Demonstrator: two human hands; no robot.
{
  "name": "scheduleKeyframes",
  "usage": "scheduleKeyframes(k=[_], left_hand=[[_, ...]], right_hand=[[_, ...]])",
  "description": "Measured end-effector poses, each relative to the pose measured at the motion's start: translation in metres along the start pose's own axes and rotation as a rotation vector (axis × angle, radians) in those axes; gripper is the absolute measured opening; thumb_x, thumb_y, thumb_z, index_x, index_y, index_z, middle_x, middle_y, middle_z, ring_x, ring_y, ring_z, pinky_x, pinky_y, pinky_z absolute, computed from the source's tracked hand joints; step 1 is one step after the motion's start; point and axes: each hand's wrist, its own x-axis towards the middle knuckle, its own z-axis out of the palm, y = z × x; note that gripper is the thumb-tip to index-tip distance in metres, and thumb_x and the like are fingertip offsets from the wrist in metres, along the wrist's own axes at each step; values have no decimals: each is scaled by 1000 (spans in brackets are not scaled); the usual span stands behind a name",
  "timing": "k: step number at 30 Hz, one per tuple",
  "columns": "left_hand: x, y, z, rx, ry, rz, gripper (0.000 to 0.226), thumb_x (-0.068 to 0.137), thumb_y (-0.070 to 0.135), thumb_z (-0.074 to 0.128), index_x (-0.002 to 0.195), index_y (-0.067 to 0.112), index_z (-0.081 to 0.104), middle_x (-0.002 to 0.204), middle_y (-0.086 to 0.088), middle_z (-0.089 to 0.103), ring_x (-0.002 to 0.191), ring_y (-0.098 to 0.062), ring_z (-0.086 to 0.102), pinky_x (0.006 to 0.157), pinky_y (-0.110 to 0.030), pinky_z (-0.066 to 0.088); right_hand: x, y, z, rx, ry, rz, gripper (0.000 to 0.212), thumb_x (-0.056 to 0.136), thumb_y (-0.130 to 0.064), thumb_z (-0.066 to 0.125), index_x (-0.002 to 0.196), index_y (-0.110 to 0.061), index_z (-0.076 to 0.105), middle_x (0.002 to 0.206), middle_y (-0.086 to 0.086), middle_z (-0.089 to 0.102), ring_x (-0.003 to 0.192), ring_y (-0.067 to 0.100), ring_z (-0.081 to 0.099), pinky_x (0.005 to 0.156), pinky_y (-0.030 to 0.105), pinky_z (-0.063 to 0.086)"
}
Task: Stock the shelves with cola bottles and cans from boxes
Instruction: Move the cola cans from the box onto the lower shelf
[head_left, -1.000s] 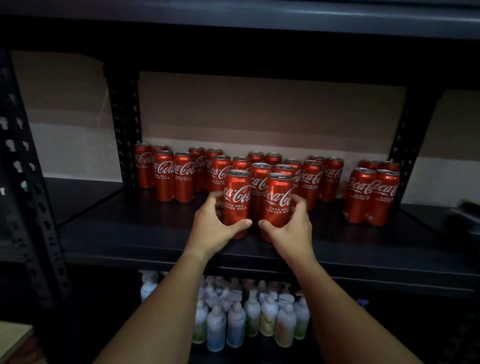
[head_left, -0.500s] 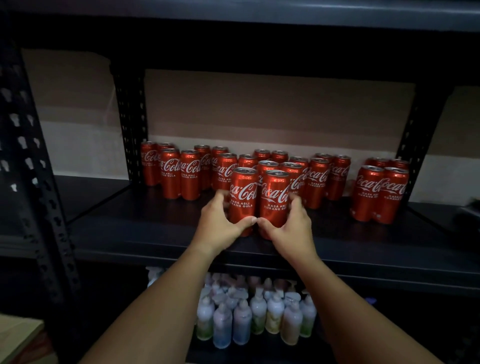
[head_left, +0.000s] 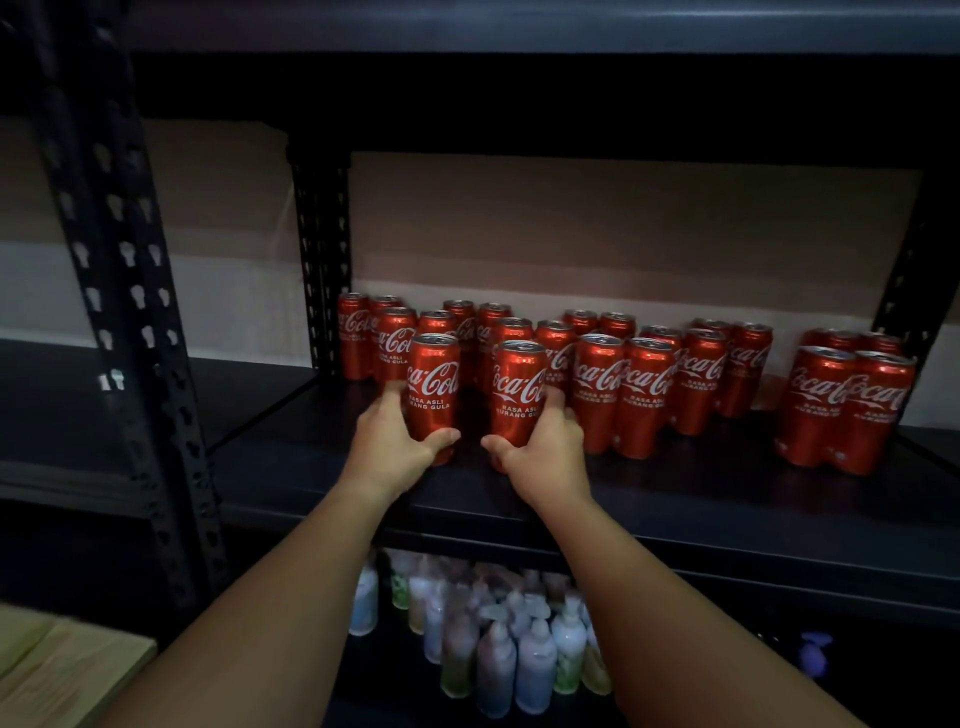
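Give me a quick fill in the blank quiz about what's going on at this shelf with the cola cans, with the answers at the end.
1. Each hand grips one red cola ____.
2. The can in the left hand stands apart from the can in the right hand, with a ____ between them.
3. The cans stand on a ____ metal shelf.
4. On the shelf below stand pale pump ____.

Missing words: can; gap; black; bottles

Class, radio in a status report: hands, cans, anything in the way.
Left hand grips one can; right hand grips another can. Both upright on the shelf, apart. Stocked cans crowd close behind and right.
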Motion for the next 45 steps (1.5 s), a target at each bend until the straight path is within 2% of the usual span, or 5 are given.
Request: scheduleKeyframes(k=[14, 22, 28, 39, 45], left_hand=[[37, -11, 16, -75, -39, -38, 62, 87, 22, 82, 141, 18, 52, 135, -8, 61, 125, -24, 56, 97, -28, 40], [43, -17, 22, -187, -8, -40, 72, 76, 28, 91, 138, 24, 54, 133, -5, 63, 122, -26, 62, 106, -49, 52], [40, -16, 21, -245, -4, -32, 76, 75, 25, 92, 141, 22, 53, 110, 11, 59, 111, -15, 63, 102, -39, 54], [30, -11, 18, -83, 119, -5, 88, 70, 20, 94, 145, 15, 48, 135, -2, 58, 120, -17, 59, 104, -33, 49], [-9, 2, 8, 23, 285, 14, 35, 85, 21, 79, 112, 21, 58, 112, 0, 57, 96, -24, 64, 91, -44, 56]], right_hand=[[31, -8, 49, -14, -40, 22, 93, 84, -27, 82, 155, -18, 23, 147, 11, 36, 137, 29, 41, 110, 41, 37], [46, -6, 54, -16, -46, 79, 99, 78, -26, 87, 155, -18, 24, 148, 11, 38, 138, 31, 41, 115, 46, 37], [42, -2, 53, 5, -29, 67, 104, 73, -16, 90, 155, -22, 26, 148, 10, 38, 139, 30, 38, 114, 44, 36], [24, -4, 44, -16, -3, 35, 91, 84, -16, 80, 155, -20, 24, 145, 12, 38, 137, 29, 40, 110, 35, 37], [-6, -5, 23, -30, -10, 93, 83, 79, -11, 81, 149, -12, 36, 140, 16, 48, 130, 32, 50, 110, 37, 43]])
